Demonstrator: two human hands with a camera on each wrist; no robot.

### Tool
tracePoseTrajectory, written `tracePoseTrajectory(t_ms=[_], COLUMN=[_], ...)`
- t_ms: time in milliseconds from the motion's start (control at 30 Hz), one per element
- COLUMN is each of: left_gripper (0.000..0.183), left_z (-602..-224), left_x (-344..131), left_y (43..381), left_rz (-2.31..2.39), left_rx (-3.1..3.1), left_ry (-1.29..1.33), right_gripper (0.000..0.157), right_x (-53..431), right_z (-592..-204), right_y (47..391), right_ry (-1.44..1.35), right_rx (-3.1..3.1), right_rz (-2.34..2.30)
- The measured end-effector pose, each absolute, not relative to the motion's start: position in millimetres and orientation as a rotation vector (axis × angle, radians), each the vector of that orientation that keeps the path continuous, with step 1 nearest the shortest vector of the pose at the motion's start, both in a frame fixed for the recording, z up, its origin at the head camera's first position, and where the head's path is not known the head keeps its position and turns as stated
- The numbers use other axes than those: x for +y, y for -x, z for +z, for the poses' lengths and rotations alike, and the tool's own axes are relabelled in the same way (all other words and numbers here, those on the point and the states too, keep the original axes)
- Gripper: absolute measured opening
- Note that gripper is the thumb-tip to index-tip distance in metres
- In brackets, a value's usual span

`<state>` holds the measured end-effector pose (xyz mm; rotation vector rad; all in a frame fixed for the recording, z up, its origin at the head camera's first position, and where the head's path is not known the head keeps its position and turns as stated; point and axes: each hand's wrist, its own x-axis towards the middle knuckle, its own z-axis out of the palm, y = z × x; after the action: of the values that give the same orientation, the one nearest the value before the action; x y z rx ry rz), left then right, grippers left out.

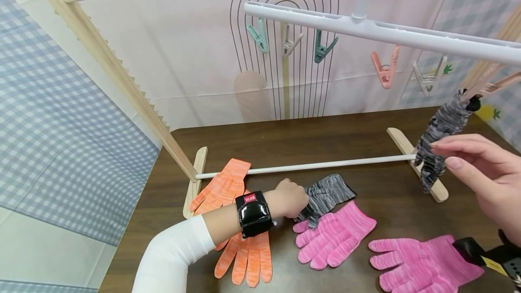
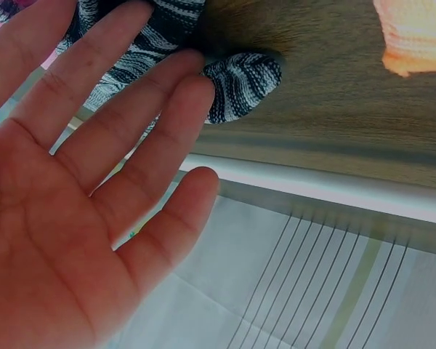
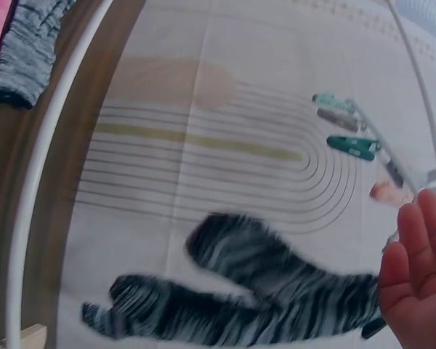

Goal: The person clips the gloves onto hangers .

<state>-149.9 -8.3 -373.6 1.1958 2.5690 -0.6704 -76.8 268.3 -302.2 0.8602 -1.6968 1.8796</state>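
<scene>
A grey-and-black knit glove hangs from a pink clip at the right of a white hanger. Beside this glove is my right hand, thumb and index finger apart, holding nothing. My left hand is at a second grey-and-black glove on the table. In the left wrist view, the fingers are fairly straight and overlap that glove. A pink glove lies against the grey one, a second pink glove to its right. Orange gloves lie left of my left hand.
Teal, grey and green clips hang along the hanger, with a salmon clip and a white clip further right. A wooden post stands at left. A low white bar crosses the brown table.
</scene>
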Motion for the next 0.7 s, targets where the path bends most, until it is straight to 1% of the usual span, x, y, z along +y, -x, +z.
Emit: tracePoseTrajectory(t_ms=[200, 300, 433, 600, 700], left_gripper=[0.011, 0.010, 0.015, 0.011, 0.012], left_z=[-369.4, -364.3, -358.9, -358.0, -361.0], left_x=[-8.8, -8.6, -7.0, -5.1, -4.0], left_y=[154.1, 158.7, 165.9, 174.3, 178.9], left_rz=[-0.632, -0.585, -0.512, -0.418, -0.387], left_rx=[2.605, 2.671, 2.759, 2.799, 2.809], left_ry=[-1.200, -1.243, -1.306, -1.323, -1.317], right_gripper=[0.034, 0.037, 0.039, 0.040, 0.043], right_x=[253.5, 246.3, 239.5, 232.1, 229.8], right_z=[-288.1, -282.5, -278.7, -272.1, -268.6], right_y=[70.8, 73.1, 79.7, 84.2, 87.5], right_ry=[-0.656, -0.662, -0.755, -0.709, -0.670], right_rx=[-1.964, -1.947, -1.813, -1.780, -1.752], right_rz=[1.607, 1.600, 1.662, 1.601, 1.600])
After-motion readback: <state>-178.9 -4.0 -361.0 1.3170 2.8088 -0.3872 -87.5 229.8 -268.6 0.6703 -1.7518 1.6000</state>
